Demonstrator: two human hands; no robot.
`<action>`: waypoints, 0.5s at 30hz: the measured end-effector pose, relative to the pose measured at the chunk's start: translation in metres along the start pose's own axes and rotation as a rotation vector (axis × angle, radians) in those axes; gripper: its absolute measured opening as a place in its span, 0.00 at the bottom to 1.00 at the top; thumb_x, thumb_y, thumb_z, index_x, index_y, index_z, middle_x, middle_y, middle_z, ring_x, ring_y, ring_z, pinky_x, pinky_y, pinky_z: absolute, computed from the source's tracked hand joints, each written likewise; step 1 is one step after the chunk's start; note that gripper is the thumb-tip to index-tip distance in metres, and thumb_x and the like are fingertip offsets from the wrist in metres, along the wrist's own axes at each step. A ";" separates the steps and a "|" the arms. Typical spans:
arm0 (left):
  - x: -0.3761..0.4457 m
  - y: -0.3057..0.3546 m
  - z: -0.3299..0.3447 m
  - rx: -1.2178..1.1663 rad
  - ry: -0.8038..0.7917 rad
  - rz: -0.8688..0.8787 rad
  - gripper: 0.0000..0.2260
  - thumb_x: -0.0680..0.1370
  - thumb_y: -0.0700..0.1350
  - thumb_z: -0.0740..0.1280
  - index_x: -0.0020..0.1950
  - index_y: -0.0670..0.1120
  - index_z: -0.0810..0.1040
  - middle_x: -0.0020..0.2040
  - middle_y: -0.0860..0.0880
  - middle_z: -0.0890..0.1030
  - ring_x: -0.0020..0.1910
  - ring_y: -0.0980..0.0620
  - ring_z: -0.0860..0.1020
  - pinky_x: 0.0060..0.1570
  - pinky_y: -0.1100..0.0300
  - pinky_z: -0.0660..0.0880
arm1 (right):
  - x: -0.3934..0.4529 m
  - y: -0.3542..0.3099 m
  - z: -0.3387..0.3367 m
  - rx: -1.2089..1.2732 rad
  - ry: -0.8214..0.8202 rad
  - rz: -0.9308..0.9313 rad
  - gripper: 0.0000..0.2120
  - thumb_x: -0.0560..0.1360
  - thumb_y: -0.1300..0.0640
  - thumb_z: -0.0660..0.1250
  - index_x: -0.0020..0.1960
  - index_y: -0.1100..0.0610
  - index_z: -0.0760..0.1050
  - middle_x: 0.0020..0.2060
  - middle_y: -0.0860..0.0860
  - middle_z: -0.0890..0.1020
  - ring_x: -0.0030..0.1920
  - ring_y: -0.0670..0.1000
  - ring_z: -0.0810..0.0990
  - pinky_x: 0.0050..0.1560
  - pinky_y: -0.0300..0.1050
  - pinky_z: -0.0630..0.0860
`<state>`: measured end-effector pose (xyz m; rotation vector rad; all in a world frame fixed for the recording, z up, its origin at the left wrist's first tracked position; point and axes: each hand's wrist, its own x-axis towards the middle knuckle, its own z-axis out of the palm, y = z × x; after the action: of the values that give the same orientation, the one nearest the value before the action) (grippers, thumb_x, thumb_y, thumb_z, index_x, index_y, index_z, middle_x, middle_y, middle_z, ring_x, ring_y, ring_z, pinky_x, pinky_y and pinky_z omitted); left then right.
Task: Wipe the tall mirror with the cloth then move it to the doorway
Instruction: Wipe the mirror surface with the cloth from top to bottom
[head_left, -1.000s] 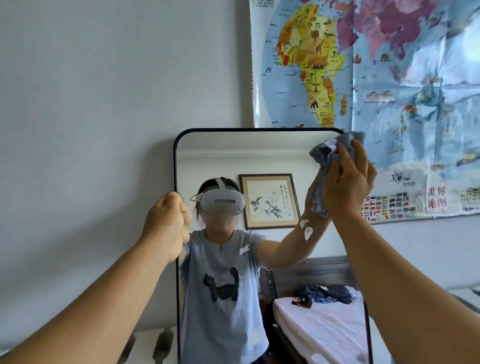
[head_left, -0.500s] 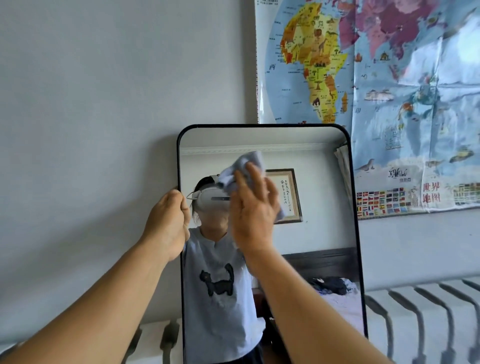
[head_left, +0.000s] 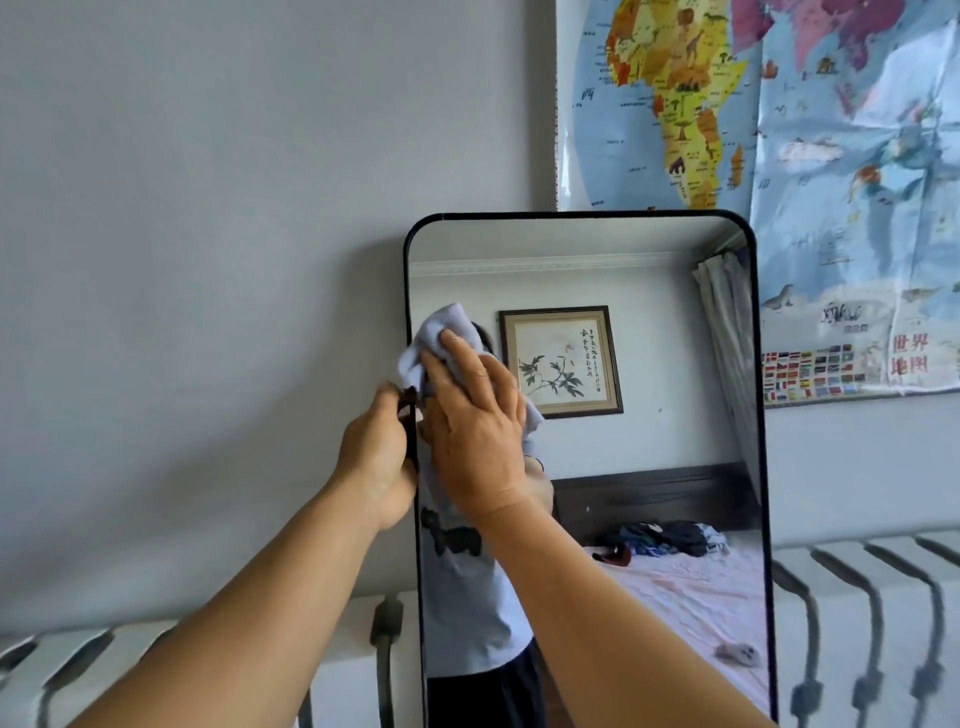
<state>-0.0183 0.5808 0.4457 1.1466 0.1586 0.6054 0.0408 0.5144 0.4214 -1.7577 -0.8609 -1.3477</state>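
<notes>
Now the left hand is closed around the dark left edge of the tall mirror, steadying it where it leans against the grey wall, just as it did a second ago. Immediately to that hand's right, almost touching it, the right hand lies flat with fingers spread, pressing the pale blue cloth onto the glass. This is the change: a second ago the cloth was bunched at the mirror's upper right corner, half a second ago it was mid-glass, and it now sits at the left edge, poking out above the fingertips. That suggests one full sweep across the upper band is finished. Farther right of the hands, the glass reflects a framed picture and a bed, and a world map hangs behind. Lower glass likely remains unwiped; the move to the doorway has not begun.
</notes>
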 end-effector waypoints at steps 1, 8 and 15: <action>-0.001 0.001 0.001 -0.009 -0.001 0.000 0.14 0.80 0.49 0.58 0.40 0.46 0.78 0.29 0.50 0.82 0.30 0.55 0.80 0.31 0.64 0.74 | -0.002 0.009 -0.006 -0.020 0.006 0.019 0.24 0.71 0.49 0.58 0.66 0.49 0.71 0.68 0.46 0.69 0.63 0.53 0.64 0.63 0.48 0.65; 0.009 -0.007 0.006 0.085 0.132 -0.029 0.15 0.77 0.49 0.57 0.30 0.48 0.65 0.31 0.49 0.65 0.29 0.51 0.59 0.29 0.60 0.54 | -0.013 0.106 -0.075 -0.089 0.229 0.274 0.18 0.76 0.53 0.56 0.62 0.56 0.77 0.65 0.54 0.74 0.61 0.52 0.63 0.62 0.46 0.64; 0.015 -0.014 0.005 0.082 0.127 -0.040 0.12 0.74 0.46 0.57 0.30 0.51 0.62 0.32 0.51 0.61 0.29 0.54 0.57 0.27 0.62 0.52 | -0.026 0.172 -0.125 -0.159 0.296 0.524 0.19 0.79 0.59 0.58 0.69 0.51 0.69 0.71 0.50 0.67 0.65 0.55 0.63 0.68 0.45 0.60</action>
<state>0.0018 0.5807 0.4382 1.1811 0.3168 0.6416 0.1232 0.3195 0.3897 -1.6843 -0.1155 -1.2909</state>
